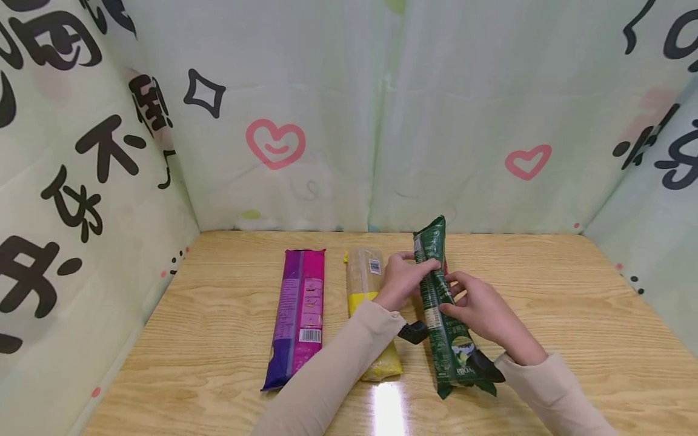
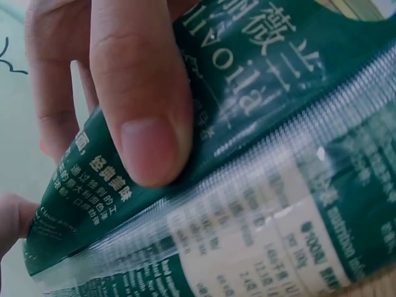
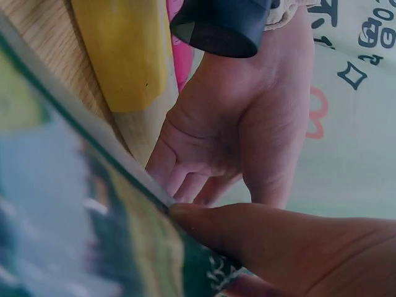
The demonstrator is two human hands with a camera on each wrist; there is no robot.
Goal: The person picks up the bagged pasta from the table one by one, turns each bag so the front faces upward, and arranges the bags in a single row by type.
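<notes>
A long green pasta packet [image 1: 444, 321] with white lettering stands tilted above the table, its top end leaning away. My left hand [image 1: 405, 280] grips its upper part, thumb across the front and fingers behind; the left wrist view shows that thumb [image 2: 145, 124] pressed on the film beside the seam. On the packet's right side, my right hand [image 1: 482, 306] holds the edge between thumb and fingers; the thumb [image 3: 247, 232] lies along the edge in the right wrist view. A bit of red shows behind the packet, mostly hidden.
Left of the hands lies a clear and yellow packet [image 1: 362, 272], partly covered by the left sleeve [image 1: 338, 363]. Farther left is a purple and pink packet [image 1: 297, 315], flat on the wooden table [image 1: 218, 315]. Printed curtains [image 1: 338, 91] enclose the back and sides.
</notes>
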